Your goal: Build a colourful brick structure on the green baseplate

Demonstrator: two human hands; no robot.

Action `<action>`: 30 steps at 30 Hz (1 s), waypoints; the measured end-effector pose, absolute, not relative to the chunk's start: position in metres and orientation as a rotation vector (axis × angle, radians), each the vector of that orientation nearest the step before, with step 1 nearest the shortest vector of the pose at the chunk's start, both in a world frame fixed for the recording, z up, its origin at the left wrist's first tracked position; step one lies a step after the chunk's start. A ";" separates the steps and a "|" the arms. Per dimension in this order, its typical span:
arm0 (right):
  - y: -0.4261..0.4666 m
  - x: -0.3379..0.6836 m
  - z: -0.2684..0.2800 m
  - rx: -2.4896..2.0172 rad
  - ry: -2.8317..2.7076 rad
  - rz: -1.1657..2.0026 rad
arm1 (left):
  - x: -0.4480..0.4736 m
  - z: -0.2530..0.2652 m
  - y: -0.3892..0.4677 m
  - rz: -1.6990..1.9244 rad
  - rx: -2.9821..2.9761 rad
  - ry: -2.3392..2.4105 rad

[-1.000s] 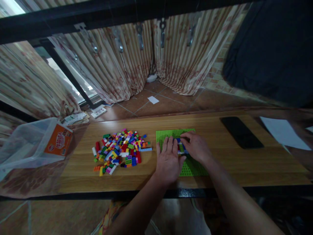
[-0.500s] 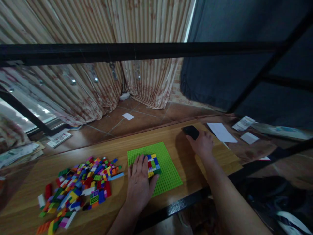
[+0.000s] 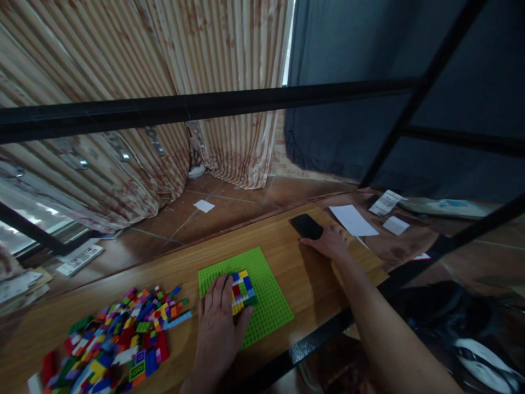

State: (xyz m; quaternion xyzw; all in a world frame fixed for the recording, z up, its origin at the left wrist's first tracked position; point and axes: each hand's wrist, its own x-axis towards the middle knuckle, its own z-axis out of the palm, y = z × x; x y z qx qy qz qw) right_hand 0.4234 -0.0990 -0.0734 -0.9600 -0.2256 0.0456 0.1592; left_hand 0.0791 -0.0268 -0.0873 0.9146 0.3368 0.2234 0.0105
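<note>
My left hand (image 3: pixel 217 323) lies over the left side of a small build of colourful toy bricks (image 3: pixel 246 290), fingers across its far side and thumb at its near side. The build sits on a green studded baseplate (image 3: pixel 262 268); part of it is hidden under the fingers. My right hand (image 3: pixel 331 241) grips the right end of a black smartphone (image 3: pixel 305 225), thumb along the near edge. The phone looks flat on the wooden table, beyond and right of the baseplate. A pile of loose toy bricks (image 3: pixel 118 334) spreads left of my left hand.
White paper (image 3: pixel 353 220) lies past the right end of the wooden table (image 3: pixel 270 227). A black metal bar (image 3: pixel 229 105) crosses beyond the table, with striped curtains (image 3: pixel 221 49) behind it. Small papers lie on the tiled floor.
The phone, tilted in my right hand before, now looks flatter on the table with more of its face showing. My left hand keeps its place on the brick build. The whole view has shifted.
</note>
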 end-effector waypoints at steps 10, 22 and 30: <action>-0.093 0.427 -0.075 -2.687 -0.597 0.110 | 0.076 -0.092 -0.022 0.705 2.869 1.052; -0.093 0.425 -0.073 -2.677 -0.572 0.136 | 0.078 -0.092 -0.023 0.743 2.893 1.056; -0.097 0.429 -0.073 -2.569 -0.543 0.157 | 0.078 -0.091 -0.023 0.741 2.883 1.049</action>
